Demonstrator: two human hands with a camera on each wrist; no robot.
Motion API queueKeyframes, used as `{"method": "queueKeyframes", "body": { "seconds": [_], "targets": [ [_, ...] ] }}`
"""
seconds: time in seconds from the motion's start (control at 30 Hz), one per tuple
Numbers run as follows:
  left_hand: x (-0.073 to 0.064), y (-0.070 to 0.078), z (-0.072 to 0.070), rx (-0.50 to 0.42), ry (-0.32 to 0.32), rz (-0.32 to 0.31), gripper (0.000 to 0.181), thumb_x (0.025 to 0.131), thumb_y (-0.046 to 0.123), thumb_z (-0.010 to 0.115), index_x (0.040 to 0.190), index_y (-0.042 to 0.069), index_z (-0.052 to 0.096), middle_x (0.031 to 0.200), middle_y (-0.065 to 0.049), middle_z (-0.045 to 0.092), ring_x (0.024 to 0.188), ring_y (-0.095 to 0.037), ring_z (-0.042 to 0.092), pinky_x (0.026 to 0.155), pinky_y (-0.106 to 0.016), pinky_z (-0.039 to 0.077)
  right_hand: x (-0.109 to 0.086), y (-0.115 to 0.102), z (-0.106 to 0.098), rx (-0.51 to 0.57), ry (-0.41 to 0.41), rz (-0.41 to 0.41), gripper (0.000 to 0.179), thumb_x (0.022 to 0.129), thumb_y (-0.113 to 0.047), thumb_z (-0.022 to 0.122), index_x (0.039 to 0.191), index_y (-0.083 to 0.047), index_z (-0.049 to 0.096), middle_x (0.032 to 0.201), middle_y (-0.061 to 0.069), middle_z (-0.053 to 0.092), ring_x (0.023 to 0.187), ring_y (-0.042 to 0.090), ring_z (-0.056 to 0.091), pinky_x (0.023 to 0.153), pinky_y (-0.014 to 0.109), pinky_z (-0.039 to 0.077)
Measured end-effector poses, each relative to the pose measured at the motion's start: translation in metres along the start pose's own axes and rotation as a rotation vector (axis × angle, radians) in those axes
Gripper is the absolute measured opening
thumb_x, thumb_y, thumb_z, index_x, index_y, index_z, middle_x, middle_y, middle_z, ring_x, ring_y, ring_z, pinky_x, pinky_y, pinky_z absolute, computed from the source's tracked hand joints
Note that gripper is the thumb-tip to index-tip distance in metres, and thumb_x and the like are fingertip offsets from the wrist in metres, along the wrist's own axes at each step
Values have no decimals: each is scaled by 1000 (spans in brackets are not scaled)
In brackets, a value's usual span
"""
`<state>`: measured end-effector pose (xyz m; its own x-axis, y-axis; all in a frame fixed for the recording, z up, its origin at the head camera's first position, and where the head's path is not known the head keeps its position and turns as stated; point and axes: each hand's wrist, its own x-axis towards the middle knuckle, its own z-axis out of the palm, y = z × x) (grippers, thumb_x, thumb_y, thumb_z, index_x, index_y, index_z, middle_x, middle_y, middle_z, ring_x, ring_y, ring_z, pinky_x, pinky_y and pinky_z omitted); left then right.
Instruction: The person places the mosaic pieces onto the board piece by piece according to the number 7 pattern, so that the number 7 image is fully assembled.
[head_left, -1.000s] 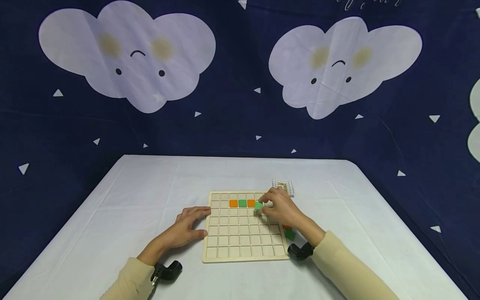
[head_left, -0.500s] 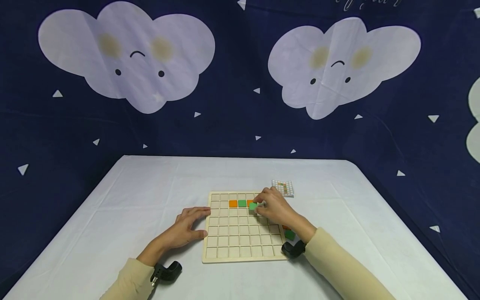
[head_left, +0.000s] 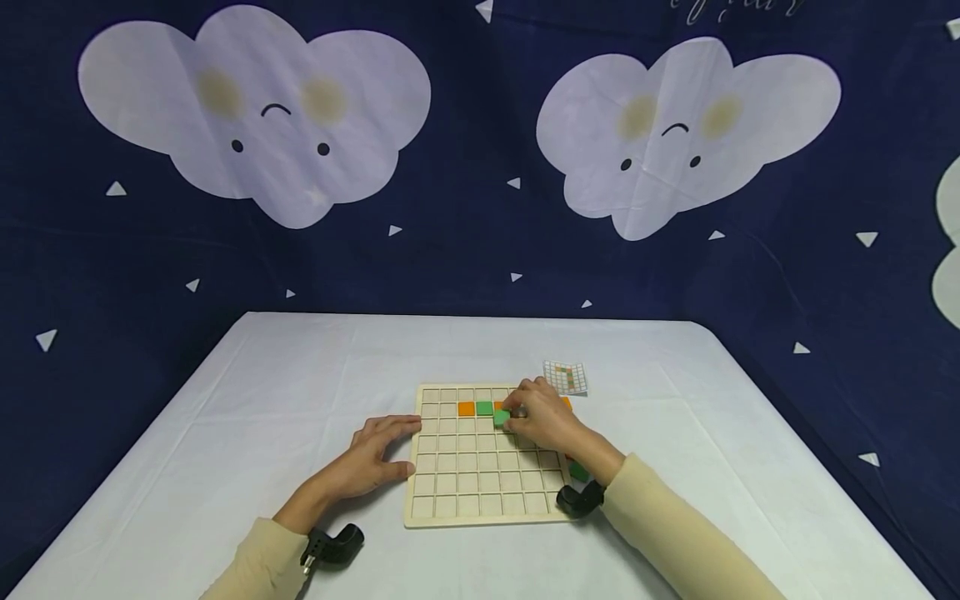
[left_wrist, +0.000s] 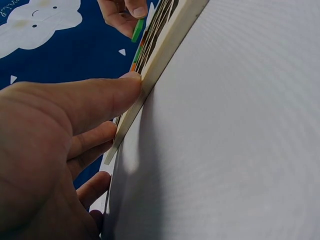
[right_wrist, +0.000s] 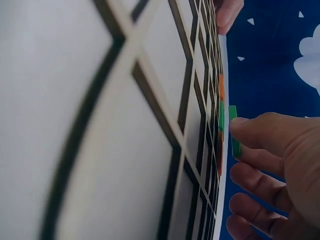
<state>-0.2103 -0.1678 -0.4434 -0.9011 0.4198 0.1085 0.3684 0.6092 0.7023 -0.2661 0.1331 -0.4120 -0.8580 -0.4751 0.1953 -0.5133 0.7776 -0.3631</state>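
Thumb and fingertip of my right hand (head_left: 551,419) pinch a square green tile (head_left: 501,419) close over the top part of the wooden grid board (head_left: 468,483). The right wrist view shows this green tile (right_wrist: 235,142) edge-on, raised off the grid. In one row of the board lie an orange tile (head_left: 467,409), a second green tile (head_left: 484,408) and another orange tile (head_left: 498,405), the last mostly hidden by the held one. My left hand (head_left: 369,457) rests at the board's left edge, its thumb (left_wrist: 112,97) and fingertips touching the frame.
Behind the board's right corner lies a small printed grid card (head_left: 566,377). An orange piece (head_left: 566,403) shows just past the right hand. Beside the board's right edge, partly behind the right wrist, is a loose green tile (head_left: 579,472) with orange next to it.
My right hand has moved left and slightly nearer along the row, carrying the green tile from beside the second orange tile to in front of it. The left hand stays put.
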Motion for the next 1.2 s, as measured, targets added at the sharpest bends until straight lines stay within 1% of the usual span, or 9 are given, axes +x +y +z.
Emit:
{"method": "queueKeyframes", "body": {
  "seconds": [0.13,0.37,0.5,0.7,0.87,1.1,1.2],
  "targets": [
    [0,0,0,-3,3,2,59,80,19,71,134,9,51,146,-5,42,133,-30,28,104,-54,17,-1,1,1,-8,-15,6,25,80,-24,73,103,-13,71,98,-1,63,84,12,42,75,30,35],
    [1,-1,0,1,5,5,58,80,20,71,134,10,51,146,-4,42,133,-30,28,103,-53,18,-2,3,2,-29,-11,-15,21,80,-21,73,99,-13,72,89,-2,62,79,12,40,73,29,33],
    [1,-1,0,7,7,15,58,80,19,71,134,9,51,146,-5,43,132,-30,29,103,-53,18,-3,4,2,-31,-14,-25,20,80,-21,73,99,-13,72,89,-2,62,79,11,39,72,28,32],
    [1,-2,-1,4,3,7,58,81,19,71,134,8,51,146,-6,42,133,-31,28,103,-54,17,-3,5,3,-41,-11,-39,21,80,-21,73,99,-13,72,89,-3,62,79,11,39,73,29,32],
    [1,-2,0,2,3,5,58,81,20,71,134,9,51,147,-6,41,134,-31,27,104,-55,17,-3,5,4,-38,-11,-36,21,79,-21,74,99,-13,72,89,-3,61,81,12,39,74,30,31],
    [0,-3,1,19,12,18,58,81,21,71,134,9,51,146,-8,42,132,-32,29,103,-55,18,-2,5,5,-35,-11,-18,24,78,-22,75,100,-13,72,91,-3,63,82,12,40,76,30,34],
    [1,-3,0,11,10,14,59,80,21,71,134,9,51,146,-7,42,133,-31,29,103,-55,18,-2,5,5,-33,-10,-22,24,78,-22,75,99,-13,72,91,-2,63,82,12,41,76,31,34]
  ]
}}
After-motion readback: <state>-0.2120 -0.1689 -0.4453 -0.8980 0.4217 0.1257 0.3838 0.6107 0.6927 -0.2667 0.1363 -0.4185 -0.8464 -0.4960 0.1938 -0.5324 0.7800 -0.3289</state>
